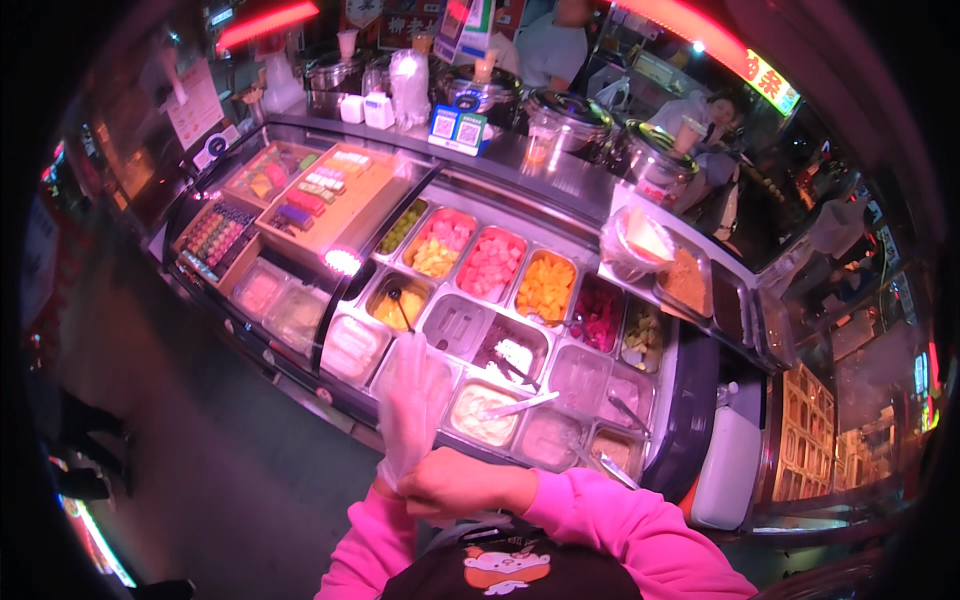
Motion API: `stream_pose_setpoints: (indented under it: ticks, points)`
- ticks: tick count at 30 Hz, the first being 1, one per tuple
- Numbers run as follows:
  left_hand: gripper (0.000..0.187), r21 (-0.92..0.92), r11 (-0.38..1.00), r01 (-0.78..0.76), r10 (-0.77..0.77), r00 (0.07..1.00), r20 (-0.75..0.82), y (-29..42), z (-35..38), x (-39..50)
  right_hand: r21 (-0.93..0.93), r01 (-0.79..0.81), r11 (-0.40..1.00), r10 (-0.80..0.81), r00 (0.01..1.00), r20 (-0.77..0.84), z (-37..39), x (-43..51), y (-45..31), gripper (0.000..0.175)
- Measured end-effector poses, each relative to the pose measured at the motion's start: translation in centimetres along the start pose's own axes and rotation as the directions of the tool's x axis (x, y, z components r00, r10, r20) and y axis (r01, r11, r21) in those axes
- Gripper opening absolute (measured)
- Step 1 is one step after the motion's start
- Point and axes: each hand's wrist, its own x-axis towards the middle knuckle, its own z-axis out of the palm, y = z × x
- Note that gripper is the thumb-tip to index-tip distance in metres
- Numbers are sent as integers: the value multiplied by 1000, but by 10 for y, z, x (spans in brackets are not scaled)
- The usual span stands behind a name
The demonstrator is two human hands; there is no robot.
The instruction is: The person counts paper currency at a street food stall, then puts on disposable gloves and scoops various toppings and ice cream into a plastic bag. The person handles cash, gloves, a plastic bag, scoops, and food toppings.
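A thin clear plastic glove [412, 379] covers my left hand [409, 420], which is raised with the fingers stretched out and nothing in it. My right hand [459, 480], bare, is closed at the left wrist and grips the cuff of the glove. Both hands are at the near edge of a topping counter with metal pans. Just beyond the gloved fingers is a pan of yellow food [395, 306] with a dark-handled utensil. To the right lies a pan of creamy white food [480, 414] with a pale spatula [521, 406] in it.
Pans of pink cubes [491, 262], orange cubes [545, 285] and dark red fruit [598, 313] fill the back row. Lidded metal pots [570, 120] line the rear ledge. A plastic-wrapped bowl [637, 238] is at right. Wooden trays [352, 217] sit at left. People [555, 49] are beyond.
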Motion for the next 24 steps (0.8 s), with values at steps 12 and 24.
stream_pose_setpoints:
  ticks: [12,24]
  points:
    - [90,369,928,55,-18,995,-102,0,46,17,411,-2,911,39,996,-82,-22,-41,-11,26]
    - [18,549,804,229,-25,935,-353,-42,79,3,635,445,631,465,438,-770,-90,-134,31,6]
